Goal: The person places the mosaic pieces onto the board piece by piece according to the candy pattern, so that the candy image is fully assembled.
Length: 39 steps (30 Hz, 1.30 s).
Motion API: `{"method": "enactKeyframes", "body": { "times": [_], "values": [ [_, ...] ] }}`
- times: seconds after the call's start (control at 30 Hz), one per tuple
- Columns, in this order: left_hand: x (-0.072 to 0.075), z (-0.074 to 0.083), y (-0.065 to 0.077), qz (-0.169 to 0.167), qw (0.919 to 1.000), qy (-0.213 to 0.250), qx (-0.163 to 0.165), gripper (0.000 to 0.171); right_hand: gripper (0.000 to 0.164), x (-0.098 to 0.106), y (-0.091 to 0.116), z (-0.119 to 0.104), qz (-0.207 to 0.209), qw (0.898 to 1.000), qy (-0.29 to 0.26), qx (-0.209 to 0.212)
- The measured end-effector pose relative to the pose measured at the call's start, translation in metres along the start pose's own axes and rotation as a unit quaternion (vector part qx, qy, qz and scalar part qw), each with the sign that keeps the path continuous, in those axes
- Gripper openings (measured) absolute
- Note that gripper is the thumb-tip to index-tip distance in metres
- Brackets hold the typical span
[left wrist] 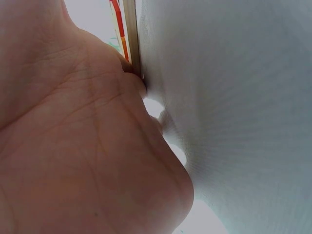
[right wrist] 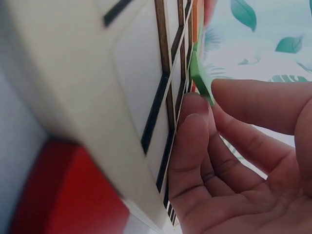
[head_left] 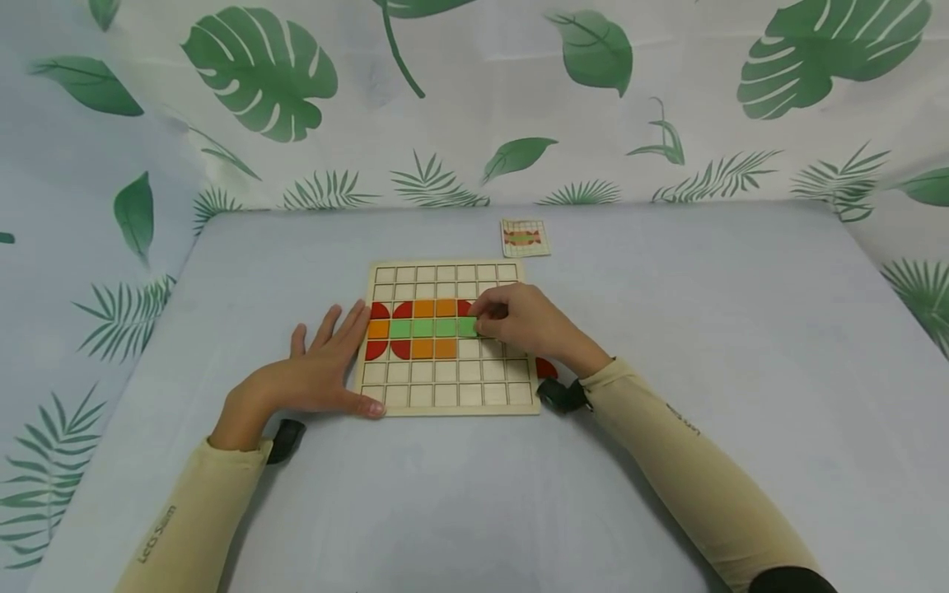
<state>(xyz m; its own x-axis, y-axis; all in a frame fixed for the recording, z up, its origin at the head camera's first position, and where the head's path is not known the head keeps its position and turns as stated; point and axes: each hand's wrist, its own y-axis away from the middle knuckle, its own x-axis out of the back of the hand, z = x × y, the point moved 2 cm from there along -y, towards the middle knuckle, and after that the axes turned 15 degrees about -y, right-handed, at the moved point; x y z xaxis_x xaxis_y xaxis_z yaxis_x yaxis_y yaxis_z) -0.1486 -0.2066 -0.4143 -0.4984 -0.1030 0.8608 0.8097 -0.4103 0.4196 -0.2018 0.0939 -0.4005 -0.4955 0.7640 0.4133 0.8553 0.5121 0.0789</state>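
Note:
A wooden grid board [head_left: 452,411] lies on the table with red, orange and green tiles filling cells in three of its rows. My right hand [head_left: 528,323] is over the board's right half, thumb and fingertips at the right end of the green row. Between them is a small green square tile [right wrist: 201,80], tilted out of the grid in the right wrist view. My left hand [head_left: 315,371] rests against the board's left edge, fingers spread, with the thumb at the near left corner. In the left wrist view its palm [left wrist: 83,126] hides most of the board.
Just beyond the board's far right corner lies a small pattern card [head_left: 525,238] with a red, orange and green design. A red piece [head_left: 546,368] sits on the table beside the board's right edge, partly behind the right wrist. Leaf-printed cloth [head_left: 474,107] hangs behind the table.

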Motion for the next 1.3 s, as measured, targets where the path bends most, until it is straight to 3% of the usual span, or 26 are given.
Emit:
{"method": "enactKeyframes", "body": {
  "times": [0.67,1.13,1.3],
  "values": [
    [0.000,0.000,0.000,0.000,1.0000,0.001,0.002,0.144,0.019,0.000,0.001,0.001,-0.005,1.000,-0.010,0.014],
    [0.000,0.001,-0.001,0.000,1.0000,-0.001,0.004,0.144,0.024,0.012,0.005,-0.002,-0.054,0.998,0.001,0.019],
    [0.001,0.002,0.000,-0.002,1.0000,-0.002,0.005,0.144,0.023,0.019,0.007,-0.003,-0.068,0.998,0.014,0.000]
  ]
}}
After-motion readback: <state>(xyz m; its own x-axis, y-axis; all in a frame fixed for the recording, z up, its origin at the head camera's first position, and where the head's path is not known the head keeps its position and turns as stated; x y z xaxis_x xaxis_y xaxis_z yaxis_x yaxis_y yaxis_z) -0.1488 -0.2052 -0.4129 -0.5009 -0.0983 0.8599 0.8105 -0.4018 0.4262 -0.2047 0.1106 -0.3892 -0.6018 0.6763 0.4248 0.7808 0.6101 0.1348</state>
